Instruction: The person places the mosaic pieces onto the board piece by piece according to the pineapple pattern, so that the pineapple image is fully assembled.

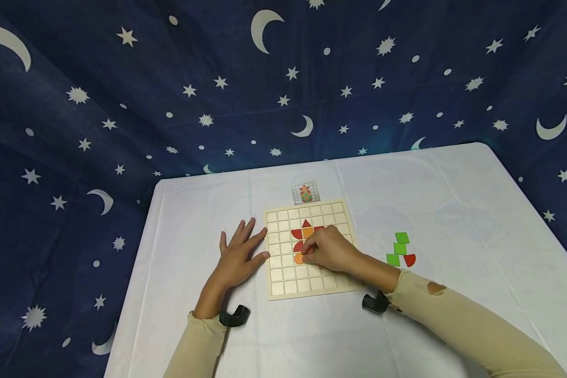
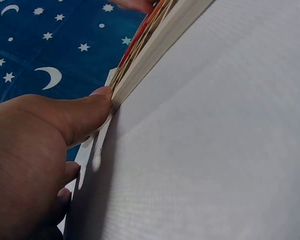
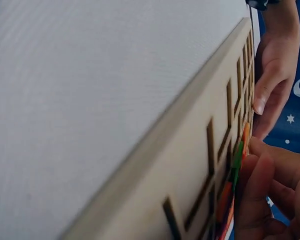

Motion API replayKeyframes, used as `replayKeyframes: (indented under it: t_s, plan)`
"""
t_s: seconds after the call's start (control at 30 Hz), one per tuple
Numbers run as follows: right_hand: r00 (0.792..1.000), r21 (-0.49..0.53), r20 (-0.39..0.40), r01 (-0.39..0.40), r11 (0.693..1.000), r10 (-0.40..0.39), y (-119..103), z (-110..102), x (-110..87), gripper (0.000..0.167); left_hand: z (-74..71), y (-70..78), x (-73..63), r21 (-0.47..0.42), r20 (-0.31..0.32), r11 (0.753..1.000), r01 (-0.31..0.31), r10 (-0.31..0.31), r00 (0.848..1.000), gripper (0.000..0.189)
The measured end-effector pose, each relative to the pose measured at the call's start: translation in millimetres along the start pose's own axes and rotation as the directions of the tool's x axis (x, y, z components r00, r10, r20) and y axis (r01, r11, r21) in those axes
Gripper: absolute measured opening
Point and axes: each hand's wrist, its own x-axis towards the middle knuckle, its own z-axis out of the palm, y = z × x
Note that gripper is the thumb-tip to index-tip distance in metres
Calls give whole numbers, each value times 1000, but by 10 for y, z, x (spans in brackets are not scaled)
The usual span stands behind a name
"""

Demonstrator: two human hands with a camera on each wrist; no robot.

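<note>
Pale wood is used for a gridded board (image 1: 277,274), laid flat on a white-covered counter (image 1: 208,199). Its left edge is touched by the left hand (image 1: 238,258), whose grip is wide, fingers spread. Over the board's middle, the grip of the right hand (image 1: 332,249) is narrow, fingertips drawn together at an orange disc (image 1: 298,258); whether a piece is pinched there cannot be told. Farther up, red pieces (image 1: 298,246) and an orange square (image 1: 307,232) are set in the cells, topped by a red triangle (image 1: 306,224). Beyond the far edge a small patterned card (image 1: 305,193) is placed. To the right, three green squares (image 1: 400,249) and a red quarter-circle (image 1: 409,260) are grouped.
</note>
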Motion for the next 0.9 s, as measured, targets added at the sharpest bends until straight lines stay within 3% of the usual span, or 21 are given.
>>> replayKeyframes:
  t_s: [0.17, 0.37, 0.6, 0.9]
  plan:
    - [999, -27, -40, -15, 1000, 14, 17, -133, -31, 8, 5, -3, 5, 2, -6, 1000, -5, 5, 1000, 63]
    - [997, -23, -67, -47, 999, 45, 148, -448, -124, 4, 18, -7, 15, 12, -17, 1000, -10, 11, 1000, 63]
    - [999, -80, -40, -30, 996, 27, 517, -903, -332, 15, 27, -18, 15, 14, -8, 1000, -10, 10, 1000, 62]
    - [995, -185, -46, -95, 978, 87, 999, -1405, -691, 20, 15, -16, 4, 12, -15, 1000, -11, 11, 1000, 62]
